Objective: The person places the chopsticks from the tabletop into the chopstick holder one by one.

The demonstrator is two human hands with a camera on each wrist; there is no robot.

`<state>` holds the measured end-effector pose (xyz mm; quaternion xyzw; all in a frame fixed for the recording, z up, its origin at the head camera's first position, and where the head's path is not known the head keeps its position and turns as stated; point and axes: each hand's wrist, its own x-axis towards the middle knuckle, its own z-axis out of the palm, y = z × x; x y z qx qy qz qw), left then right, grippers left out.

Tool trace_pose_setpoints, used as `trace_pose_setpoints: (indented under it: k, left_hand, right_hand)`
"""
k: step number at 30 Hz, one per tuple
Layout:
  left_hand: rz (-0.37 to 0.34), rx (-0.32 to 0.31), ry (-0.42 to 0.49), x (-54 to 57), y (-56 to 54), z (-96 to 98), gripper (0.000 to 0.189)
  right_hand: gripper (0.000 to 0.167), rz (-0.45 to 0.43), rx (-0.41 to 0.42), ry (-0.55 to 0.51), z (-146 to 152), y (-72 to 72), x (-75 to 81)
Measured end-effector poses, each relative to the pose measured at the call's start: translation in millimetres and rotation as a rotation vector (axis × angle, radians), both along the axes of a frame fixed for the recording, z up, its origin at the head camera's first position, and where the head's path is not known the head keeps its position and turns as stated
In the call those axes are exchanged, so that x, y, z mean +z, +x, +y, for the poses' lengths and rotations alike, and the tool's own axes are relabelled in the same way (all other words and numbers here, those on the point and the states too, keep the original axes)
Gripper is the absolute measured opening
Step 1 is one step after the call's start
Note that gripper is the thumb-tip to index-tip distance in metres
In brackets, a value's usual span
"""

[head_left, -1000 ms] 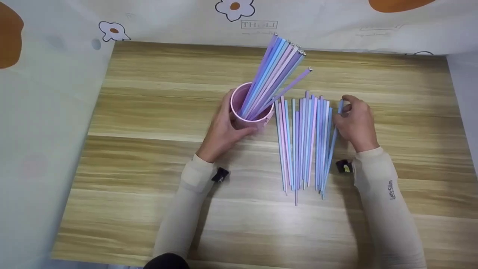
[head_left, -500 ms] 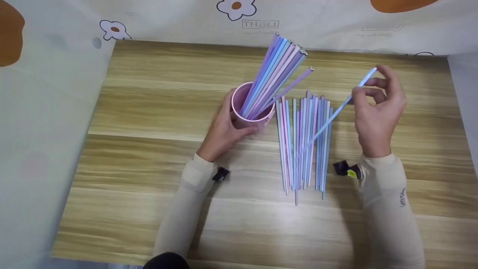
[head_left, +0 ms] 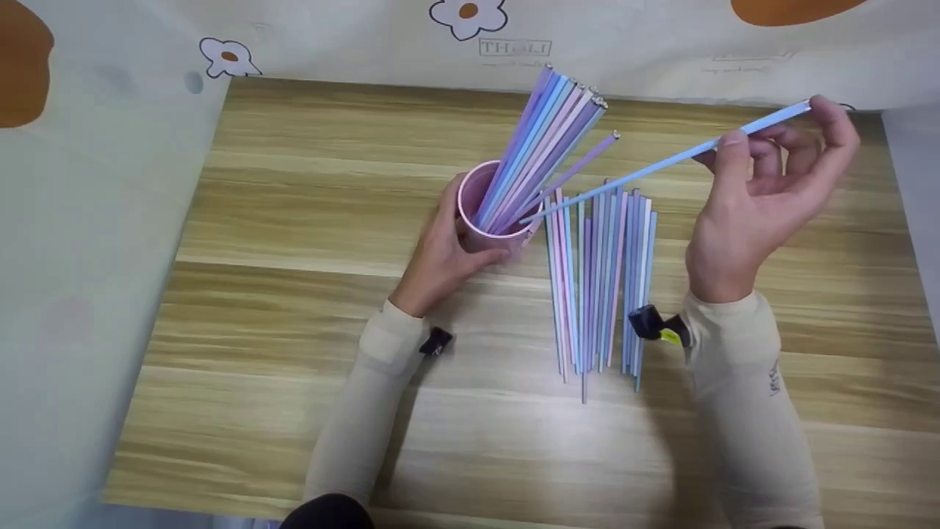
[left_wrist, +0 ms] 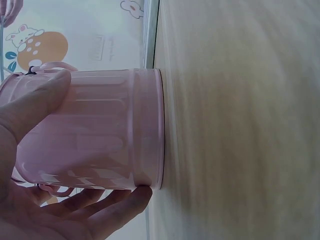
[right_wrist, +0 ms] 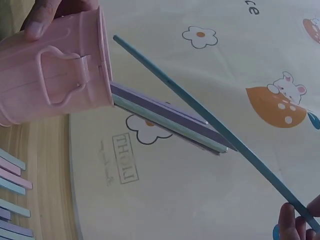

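Our left hand (head_left: 443, 257) grips the pink bucket (left_wrist: 95, 125) on the table (head_left: 294, 330) while our right hand (head_left: 760, 198) pinches a blue stick (head_left: 664, 162), its tip (right_wrist: 116, 38) near the rim (right_wrist: 105, 55) — aimed too low, it could snag.

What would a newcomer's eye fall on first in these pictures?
Probably the bundle of pastel sticks fanning out of the pink cup, which the left hand holds near the head view's middle. Next, the long blue stick that the right hand holds slanting toward the cup, its far tip apart from it in the right wrist view. Then the loose sticks on the table, right of the cup.
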<state>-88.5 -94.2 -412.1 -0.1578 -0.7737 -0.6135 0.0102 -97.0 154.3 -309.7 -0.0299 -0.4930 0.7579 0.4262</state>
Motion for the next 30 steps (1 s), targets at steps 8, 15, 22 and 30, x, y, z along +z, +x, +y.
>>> trace_pose_setpoints:
  k: [8,15,22,30]
  left_hand:
    - [0.01,0.007,-0.016,0.8,-1.0,1.0,0.096]
    - [0.015,0.002,-0.001,0.0,-1.1,0.6,0.096]
    - [0.008,0.003,-0.008,1.7,-0.4,0.4,0.096]
    - [0.013,0.008,0.012,0.1,-0.8,0.0,0.096]
  right_hand:
    - [0.047,0.069,-0.018,0.161,-15.3,-5.9,-14.2]
    - [0.048,0.075,0.029,0.246,-24.9,-10.1,-30.5]
    - [0.047,0.035,0.087,0.315,-34.2,-11.5,-45.6]
    - [0.046,-0.006,0.127,0.35,-44.0,-10.9,-58.7]
